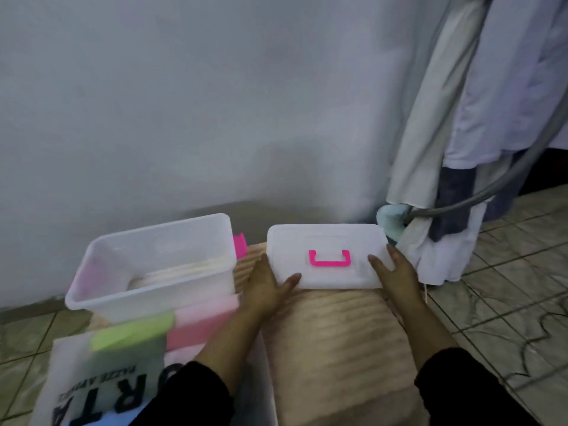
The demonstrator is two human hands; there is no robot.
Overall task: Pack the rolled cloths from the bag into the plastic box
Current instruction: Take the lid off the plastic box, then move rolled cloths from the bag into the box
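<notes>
Beside the open plastic box [153,262], both your left hand [266,282] and right hand [396,273] grip its lid [325,256]; rolled cloths [172,324] remain on the bag [101,392], packing unstarted.

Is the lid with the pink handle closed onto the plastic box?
No. Both hands hold the lid apart from the open plastic box, which stands to its left.

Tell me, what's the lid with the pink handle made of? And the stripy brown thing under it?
The lid looks like frosted, see-through plastic: smooth, stiff, milky. Its handle seems bright pink plastic. The brown thing looks like soft ribbed cloth, maybe a towel; blur leaves that unsure.
</notes>
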